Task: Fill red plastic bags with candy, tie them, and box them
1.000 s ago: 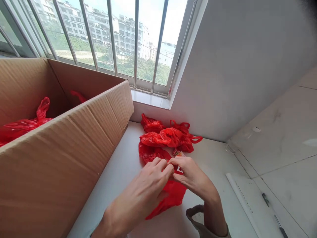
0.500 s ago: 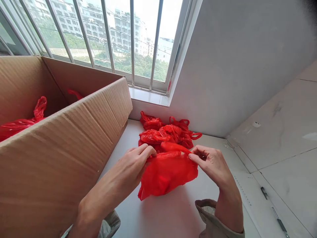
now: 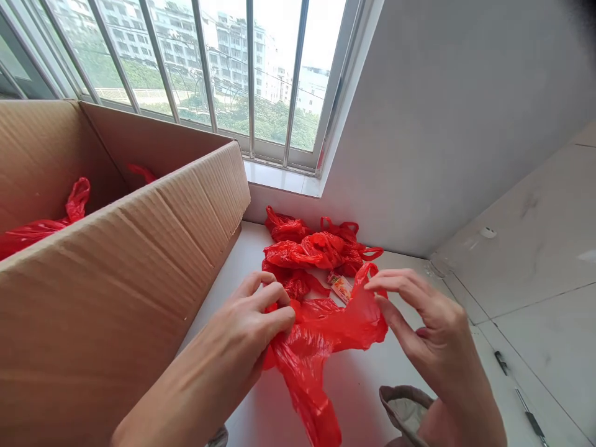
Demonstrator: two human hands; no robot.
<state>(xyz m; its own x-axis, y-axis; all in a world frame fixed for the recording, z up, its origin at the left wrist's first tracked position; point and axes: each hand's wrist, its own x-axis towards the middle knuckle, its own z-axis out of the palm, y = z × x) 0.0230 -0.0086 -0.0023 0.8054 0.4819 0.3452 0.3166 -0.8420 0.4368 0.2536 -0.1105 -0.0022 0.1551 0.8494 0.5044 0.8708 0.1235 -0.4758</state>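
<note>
A thin red plastic bag (image 3: 333, 329) is stretched between my two hands above the white tabletop, one long strip of it drooping toward me. Bent fingers of my left hand (image 3: 265, 310) grip its left side. On the right, the thumb and forefinger of my right hand (image 3: 426, 320) pinch loosely at the bag's edge beside a raised handle loop; the other fingers are loosely curled. Just beyond the bag lies a small packet with a pale orange printed label (image 3: 341, 288), partly covered by red plastic.
Several filled red bags (image 3: 321, 245) are heaped against the wall. A tall open cardboard box (image 3: 139, 236) stands at left with red bags inside. Two pens, one a black-gripped pen (image 3: 533, 422), lie at right. Behind is a barred window (image 3: 200, 68).
The red bag has gone from gathered along its top to spread out, with a strip now hanging toward me. My right hand has shifted right and its fingers have loosened. The printed packet has come into view.
</note>
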